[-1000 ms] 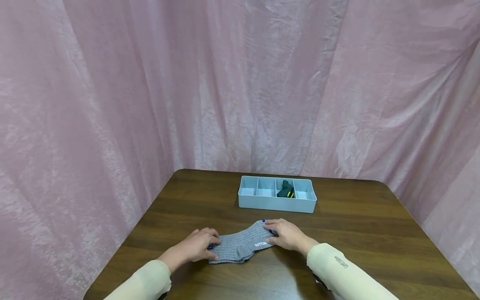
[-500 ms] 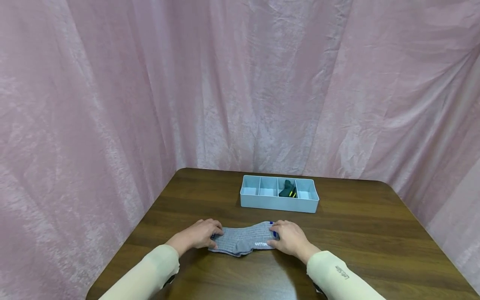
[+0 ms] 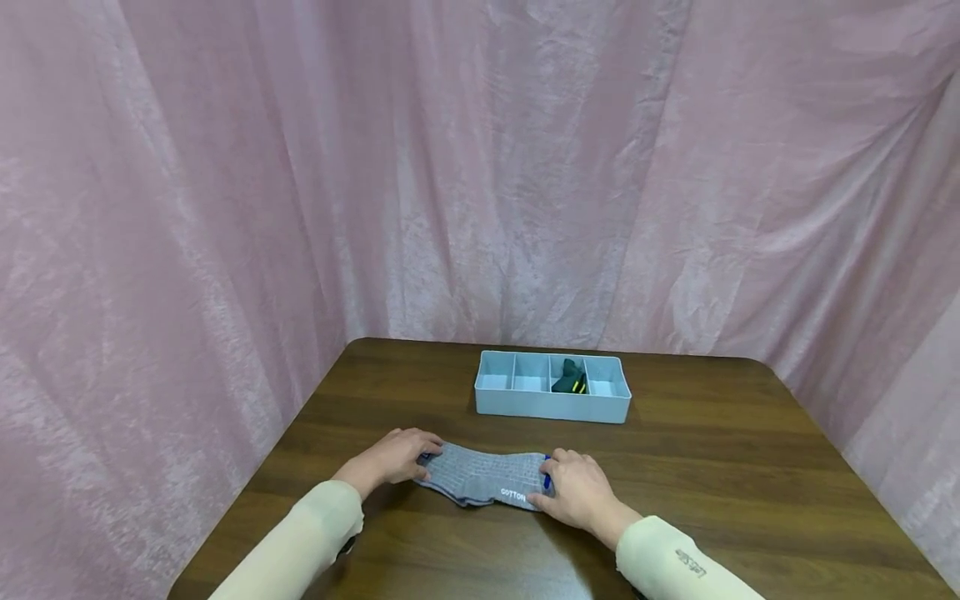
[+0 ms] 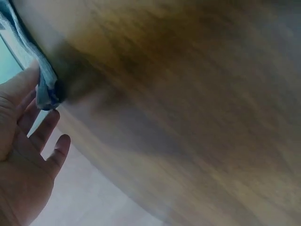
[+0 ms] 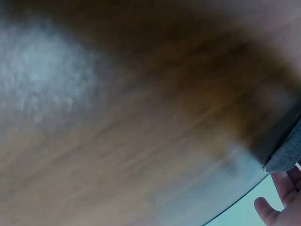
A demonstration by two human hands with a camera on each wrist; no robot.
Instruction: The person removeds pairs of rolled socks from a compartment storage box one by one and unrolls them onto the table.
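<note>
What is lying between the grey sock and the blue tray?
Nothing: between sock and tray only bare table shows, in the head view.

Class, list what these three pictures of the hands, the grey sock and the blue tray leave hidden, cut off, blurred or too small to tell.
- Head view: the right hand covers the grey sock end, hiding its grip.
- Head view: the dark thing in the blue tray is too small to identify.
- Left wrist view: the left hand is cut off by the edge.
- Right wrist view: the table is blurred; only fingers show at the corner.
</note>
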